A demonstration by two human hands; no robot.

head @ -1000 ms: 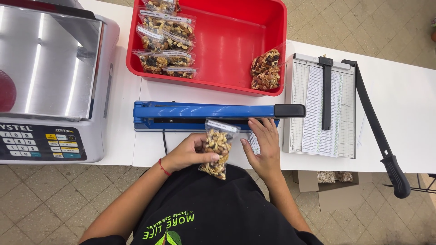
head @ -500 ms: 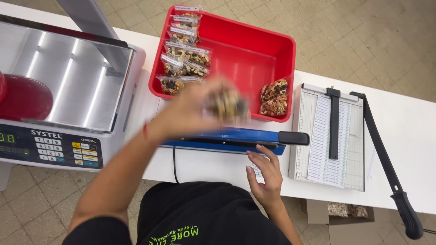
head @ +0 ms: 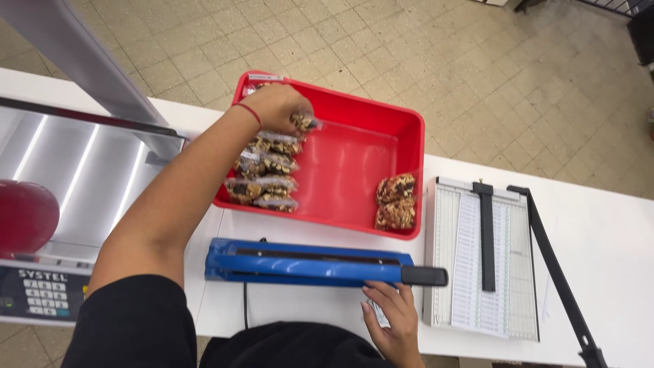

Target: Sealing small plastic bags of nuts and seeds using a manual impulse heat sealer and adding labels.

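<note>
One white table [head: 599, 225] carries everything, with a steel weighing scale [head: 75, 177] at its 9 o'clock end and a paper trimmer [head: 485, 259] toward 3 o'clock. Between them sits the red tray [head: 354, 170], and at its 6 o'clock lies the blue heat sealer [head: 306, 262]. A second ago the left hand [head: 272, 105] held a clear nut bag [head: 301, 121] down at the table's near edge; now that arm has stretched across to the tray's 11 o'clock corner, fingers closed on the bag, setting it at the head of the row of filled bags [head: 264, 170]. Judging by this, one more sealed pack joins the finished stack. The right hand [head: 395, 320] stays below the sealer, fingers loosely spread, resting on a small label [head: 379, 312].
</note>
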